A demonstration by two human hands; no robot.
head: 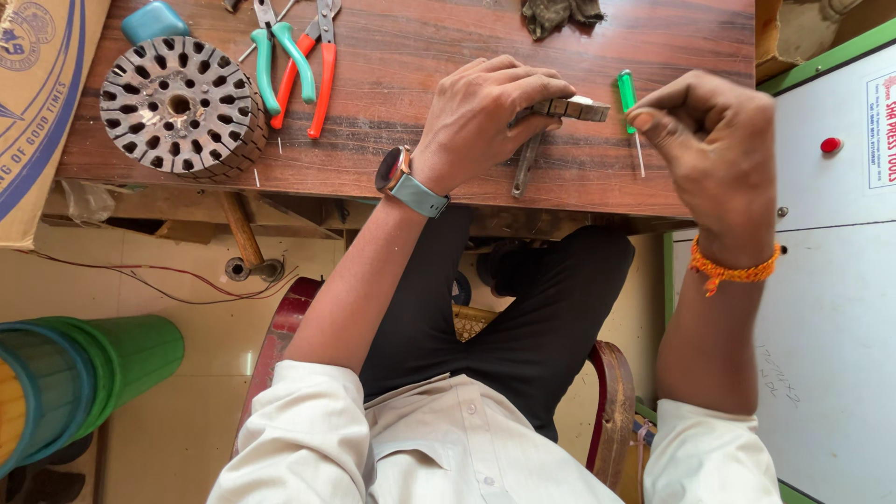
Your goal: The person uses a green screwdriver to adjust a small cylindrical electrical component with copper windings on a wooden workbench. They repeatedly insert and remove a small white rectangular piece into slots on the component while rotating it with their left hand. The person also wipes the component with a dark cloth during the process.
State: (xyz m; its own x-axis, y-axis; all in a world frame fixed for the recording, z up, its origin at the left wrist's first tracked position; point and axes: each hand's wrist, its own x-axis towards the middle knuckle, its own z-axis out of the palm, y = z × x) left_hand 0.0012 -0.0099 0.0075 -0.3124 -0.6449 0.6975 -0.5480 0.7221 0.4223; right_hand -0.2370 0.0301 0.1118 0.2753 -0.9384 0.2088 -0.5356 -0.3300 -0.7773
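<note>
My left hand (485,117), with a watch on its wrist, rests on the wooden table (392,140) and grips a small block of stacked metal plates (574,108) between thumb and fingers. My right hand (714,154), with an orange thread at the wrist, hovers just right of the block with thumb and forefinger pinched together. A green-handled screwdriver (627,93) lies on the table right beside those fingertips. Whether the pinch holds anything is not visible. A dark metal bar (525,166) sticks out from under my left hand.
A round slotted metal core (182,105) sits at the table's left, with green-handled pliers (280,61) and orange-handled cutters (317,79) beside it. A dark rag (560,14) lies at the far edge. A white cabinet (831,308) stands right, a green bin (84,383) lower left.
</note>
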